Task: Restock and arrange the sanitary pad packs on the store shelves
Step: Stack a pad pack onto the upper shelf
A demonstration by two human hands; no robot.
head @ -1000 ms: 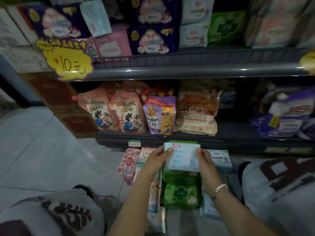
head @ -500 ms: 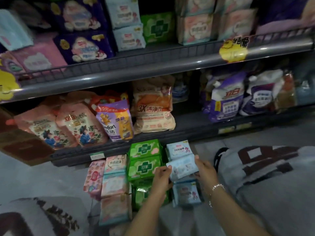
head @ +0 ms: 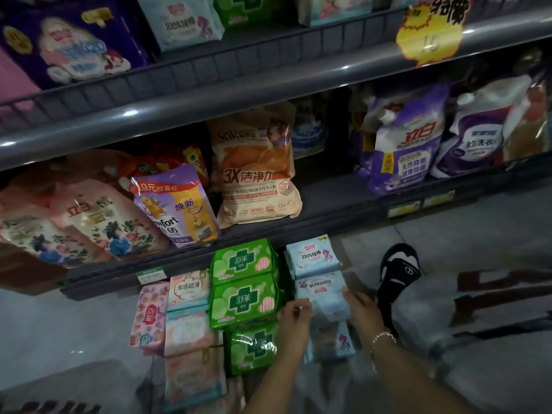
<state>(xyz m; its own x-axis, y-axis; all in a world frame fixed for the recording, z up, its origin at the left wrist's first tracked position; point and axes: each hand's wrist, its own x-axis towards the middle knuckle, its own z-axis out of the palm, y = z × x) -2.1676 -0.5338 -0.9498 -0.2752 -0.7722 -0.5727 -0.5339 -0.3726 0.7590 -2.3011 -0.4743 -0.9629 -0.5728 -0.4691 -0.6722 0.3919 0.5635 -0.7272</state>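
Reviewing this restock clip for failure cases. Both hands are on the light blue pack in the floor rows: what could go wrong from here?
1. The light blue pack lies with its print upside down compared with the blue pack behind it, so it may end up facing the wrong way.
2. The left hand sits against the green packs, so a push could knock that row askew.
3. The sandal is close beside the blue row; a foot shift might disturb it.

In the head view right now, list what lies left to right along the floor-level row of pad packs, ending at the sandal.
Pink pack → pale pink-and-blue pack → green pack → left hand → light blue pack → right hand → black sandal.
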